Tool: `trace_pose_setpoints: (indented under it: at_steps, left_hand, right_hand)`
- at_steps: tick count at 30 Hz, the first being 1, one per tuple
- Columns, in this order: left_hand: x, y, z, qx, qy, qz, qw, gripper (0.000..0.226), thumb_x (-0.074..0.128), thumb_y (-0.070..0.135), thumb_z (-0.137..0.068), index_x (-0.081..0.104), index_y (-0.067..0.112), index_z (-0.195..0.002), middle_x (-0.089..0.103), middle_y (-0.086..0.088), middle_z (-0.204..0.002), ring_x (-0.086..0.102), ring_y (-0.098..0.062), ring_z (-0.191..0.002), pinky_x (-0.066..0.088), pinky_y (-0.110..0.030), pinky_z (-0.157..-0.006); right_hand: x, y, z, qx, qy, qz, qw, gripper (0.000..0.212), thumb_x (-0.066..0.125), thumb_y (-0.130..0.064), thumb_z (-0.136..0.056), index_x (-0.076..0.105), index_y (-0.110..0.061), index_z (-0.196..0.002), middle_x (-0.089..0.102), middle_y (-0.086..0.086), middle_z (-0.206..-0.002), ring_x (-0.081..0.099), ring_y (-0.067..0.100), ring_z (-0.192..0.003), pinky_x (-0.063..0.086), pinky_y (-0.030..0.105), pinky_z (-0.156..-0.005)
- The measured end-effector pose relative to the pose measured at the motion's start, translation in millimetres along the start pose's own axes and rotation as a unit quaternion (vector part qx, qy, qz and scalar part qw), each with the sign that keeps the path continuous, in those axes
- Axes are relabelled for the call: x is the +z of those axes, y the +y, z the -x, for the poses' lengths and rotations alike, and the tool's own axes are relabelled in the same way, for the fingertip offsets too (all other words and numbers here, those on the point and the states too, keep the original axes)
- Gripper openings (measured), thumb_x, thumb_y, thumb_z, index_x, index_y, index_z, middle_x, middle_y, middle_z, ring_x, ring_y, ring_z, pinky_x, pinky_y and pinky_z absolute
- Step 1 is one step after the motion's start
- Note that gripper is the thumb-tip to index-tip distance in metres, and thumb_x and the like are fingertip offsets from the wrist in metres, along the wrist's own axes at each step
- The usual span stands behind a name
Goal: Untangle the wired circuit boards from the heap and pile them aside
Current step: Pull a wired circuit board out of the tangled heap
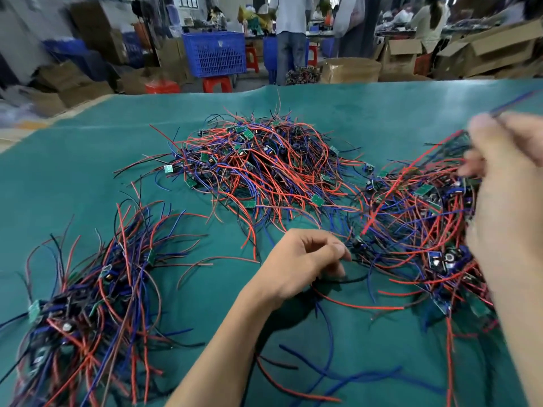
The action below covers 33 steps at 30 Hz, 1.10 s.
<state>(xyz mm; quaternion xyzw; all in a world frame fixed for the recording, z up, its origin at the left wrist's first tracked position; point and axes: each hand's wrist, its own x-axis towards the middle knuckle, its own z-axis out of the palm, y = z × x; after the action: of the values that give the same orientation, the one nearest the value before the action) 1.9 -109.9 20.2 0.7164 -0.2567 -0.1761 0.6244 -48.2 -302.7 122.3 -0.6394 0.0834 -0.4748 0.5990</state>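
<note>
While the left hand point(305, 259) reaches in from the bottom centre with its forearm slanting up from the lower edge, its fingers are curled and the fingertips pinch dark wires at the near left edge of the right-hand tangle point(417, 227). The back of this hand faces up and the wrist is low over the green bench point(88, 186). The right hand point(511, 201) is raised at the right edge, blurred and close to the camera, with its back toward the viewer; its thumb and fingers are closed on a thin blue wire point(511, 102) that runs up and to the right out of view. That hand stands above the right-hand tangle, whose red, blue and black leads and small boards spread beneath it.

A large heap point(258, 168) of wired circuit boards lies in the middle of the bench, well apart from both hands. A separate pile point(94, 304) of boards with their leads fanned upward lies at the near left, just beside the left forearm.

Beyond the far edge of the bench stand a blue crate point(214, 52), red stools point(217, 83), cardboard boxes point(349, 70) and several people, all blurred.
</note>
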Motion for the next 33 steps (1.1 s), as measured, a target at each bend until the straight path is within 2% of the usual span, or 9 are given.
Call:
trace_pose_setpoints:
  at_steps: [5,9,12,17,21,24,27,29,33]
  left_hand:
    - [2,2,-1,-0.006,0.015,0.007,1.000,0.021,0.057,0.011,-0.099,0.067,-0.007,-0.098,0.068,-0.008,-0.073,0.056,-0.010,-0.063,0.041,-0.021,-0.057]
    - [2,3,0,-0.012,0.021,0.023,0.999,0.016,0.057,0.006,-0.098,0.065,-0.007,-0.101,0.066,-0.007,-0.070,0.057,-0.006,-0.059,0.042,-0.013,-0.055]
    - [2,3,0,-0.020,0.023,0.023,0.999,0.015,0.057,0.006,-0.098,0.066,-0.005,-0.101,0.067,-0.005,-0.071,0.059,-0.007,-0.061,0.042,-0.016,-0.055]
    - [0,3,0,-0.023,0.018,0.018,0.999,0.014,0.056,0.005,-0.097,0.066,-0.004,-0.100,0.068,-0.009,-0.073,0.058,-0.014,-0.066,0.041,-0.021,-0.056]
    - [0,4,0,-0.023,0.014,0.034,0.999,0.014,0.054,0.000,-0.097,0.065,-0.008,-0.100,0.066,-0.009,-0.070,0.057,-0.002,-0.056,0.041,-0.010,-0.055]
    - [0,4,-1,-0.024,0.025,0.034,0.999,0.014,0.054,-0.001,-0.096,0.066,-0.006,-0.100,0.067,-0.010,-0.072,0.056,-0.007,-0.058,0.042,-0.013,-0.055]
    - [0,3,-2,-0.034,0.047,0.048,0.997,0.015,0.053,-0.003,-0.095,0.066,-0.002,-0.100,0.068,-0.010,-0.074,0.054,-0.010,-0.058,0.044,-0.016,-0.055]
    - [0,3,-3,-0.035,0.062,0.067,0.995,0.014,0.051,-0.001,-0.097,0.065,0.000,-0.102,0.069,-0.013,-0.079,0.055,-0.012,-0.060,0.045,-0.018,-0.054]
    - [0,4,-3,-0.035,0.079,0.136,0.987,0.017,0.048,0.012,-0.102,0.064,0.006,-0.102,0.072,-0.011,-0.091,0.062,-0.015,-0.070,0.049,-0.019,-0.055]
  right_hand:
    - [83,-37,5,0.006,-0.247,0.023,0.969,0.015,0.080,-0.027,-0.080,0.078,-0.021,-0.067,0.070,0.000,-0.063,0.061,0.011,-0.055,0.047,0.026,-0.049]
    - [159,-46,20,-0.077,-0.466,0.165,0.866,0.040,0.072,-0.040,-0.091,0.077,0.000,-0.087,0.075,0.018,-0.081,0.073,0.023,-0.066,0.059,0.040,-0.062]
    - [178,-20,-1,-0.150,-0.456,0.305,0.822,0.020,0.064,-0.020,-0.089,0.077,-0.008,-0.080,0.073,0.010,-0.075,0.070,0.025,-0.071,0.058,0.040,-0.078]
    - [141,62,-10,-0.074,-0.489,0.551,0.672,0.018,0.067,-0.016,-0.081,0.071,-0.018,-0.098,0.068,0.017,-0.117,0.066,0.037,-0.109,0.055,0.044,-0.098]
    - [115,87,-9,-0.035,-0.461,0.502,0.731,0.018,0.082,-0.019,-0.076,0.065,-0.024,-0.070,0.071,0.004,-0.093,0.067,0.032,-0.098,0.055,0.036,-0.087]
    - [103,76,-23,-0.020,-0.389,0.422,0.819,0.009,0.084,-0.020,-0.077,0.076,-0.024,-0.074,0.068,-0.010,-0.069,0.068,0.021,-0.082,0.050,0.029,-0.076]
    - [81,49,-30,0.113,-0.325,0.214,0.915,0.009,0.079,-0.012,-0.083,0.074,-0.016,-0.077,0.076,0.008,-0.079,0.063,0.017,-0.066,0.054,0.033,-0.067]
    - [63,30,-22,0.225,-0.326,0.036,0.918,0.010,0.073,-0.005,-0.086,0.069,-0.013,-0.081,0.078,0.012,-0.086,0.060,0.012,-0.059,0.052,0.022,-0.057]
    - [30,10,0,0.380,-0.288,-0.236,0.847,0.009,0.068,-0.013,-0.075,0.076,-0.012,-0.073,0.078,0.017,-0.095,0.062,0.012,-0.056,0.051,0.019,-0.053]
